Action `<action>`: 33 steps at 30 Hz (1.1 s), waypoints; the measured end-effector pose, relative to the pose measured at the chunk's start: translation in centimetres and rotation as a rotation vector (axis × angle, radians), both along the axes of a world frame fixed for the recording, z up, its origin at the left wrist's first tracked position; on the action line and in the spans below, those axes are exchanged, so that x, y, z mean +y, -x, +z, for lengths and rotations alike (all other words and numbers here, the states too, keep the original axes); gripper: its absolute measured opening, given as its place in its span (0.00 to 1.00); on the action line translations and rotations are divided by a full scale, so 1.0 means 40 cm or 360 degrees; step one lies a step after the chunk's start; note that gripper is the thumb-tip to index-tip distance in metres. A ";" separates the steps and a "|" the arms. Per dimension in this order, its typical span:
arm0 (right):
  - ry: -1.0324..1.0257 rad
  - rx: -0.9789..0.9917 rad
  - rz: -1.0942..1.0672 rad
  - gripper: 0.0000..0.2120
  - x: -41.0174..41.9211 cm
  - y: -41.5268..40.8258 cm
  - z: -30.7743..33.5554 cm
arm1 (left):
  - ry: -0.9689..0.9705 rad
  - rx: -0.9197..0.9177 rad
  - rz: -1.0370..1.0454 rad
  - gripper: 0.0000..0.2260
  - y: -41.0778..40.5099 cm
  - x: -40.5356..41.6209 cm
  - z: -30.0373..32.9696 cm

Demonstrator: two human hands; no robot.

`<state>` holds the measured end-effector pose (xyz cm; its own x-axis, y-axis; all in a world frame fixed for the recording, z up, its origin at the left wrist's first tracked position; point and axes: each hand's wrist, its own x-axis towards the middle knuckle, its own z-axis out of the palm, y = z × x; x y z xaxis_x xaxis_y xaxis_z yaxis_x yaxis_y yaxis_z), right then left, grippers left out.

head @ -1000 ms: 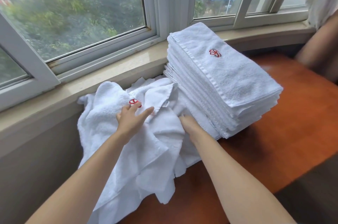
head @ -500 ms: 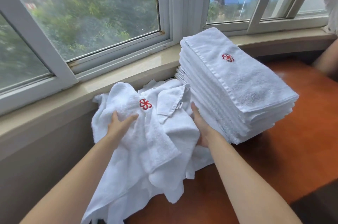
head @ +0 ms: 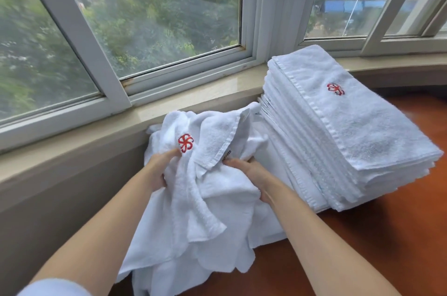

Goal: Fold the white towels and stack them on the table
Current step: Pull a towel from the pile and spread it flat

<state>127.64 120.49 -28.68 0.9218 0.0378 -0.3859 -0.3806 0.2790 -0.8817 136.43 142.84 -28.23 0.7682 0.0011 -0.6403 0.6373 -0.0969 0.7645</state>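
Observation:
A heap of unfolded white towels (head: pixel 217 223) lies at the left end of the wooden table (head: pixel 387 235) and hangs over its front edge. The top towel shows a red flower emblem (head: pixel 185 143). My left hand (head: pixel 160 170) grips this towel just below the emblem. My right hand (head: pixel 251 172) grips bunched cloth of the heap beside a hemmed corner with a small label. To the right stands a tall stack of folded white towels (head: pixel 350 136), its top one bearing the same red emblem.
A stone window sill (head: pixel 193 95) and white-framed windows (head: pixel 116 73) run directly behind the towels. The wall below the sill closes off the left side. Bare wood of the table shows in front of and to the right of the stack.
Both hands have closed on the heap: the left moved up to grip under the emblem, the right shifted left from beside the stack into the cloth. The towel is bunched and raised.

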 end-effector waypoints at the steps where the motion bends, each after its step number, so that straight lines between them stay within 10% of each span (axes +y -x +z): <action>1: -0.0007 -0.0030 -0.0025 0.44 0.008 -0.001 0.004 | 0.0082 -0.0050 0.0026 0.31 0.007 0.001 0.008; 9: -0.0432 -0.0427 -0.0067 0.16 0.096 -0.077 0.119 | 0.0187 -0.0770 0.0082 0.14 -0.055 0.074 0.227; 13: -0.0539 -0.0423 -0.0058 0.26 0.155 -0.156 0.118 | -0.0066 -0.0966 -0.0010 0.25 -0.137 0.115 0.307; 22: 0.0384 0.0497 -0.0534 0.39 0.215 -0.217 -0.113 | -0.1267 -0.1073 -0.0660 0.43 -0.141 0.067 0.028; 33: 0.0896 0.0258 -0.0975 0.37 0.201 -0.204 -0.051 | -0.0984 -0.1203 -0.0322 0.33 -0.117 0.078 0.018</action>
<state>135.81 128.52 -30.73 0.6486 -0.6875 -0.3267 -0.4388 0.0130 -0.8985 141.10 145.96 -27.53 0.9962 -0.0067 0.0863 -0.0686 -0.6681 0.7409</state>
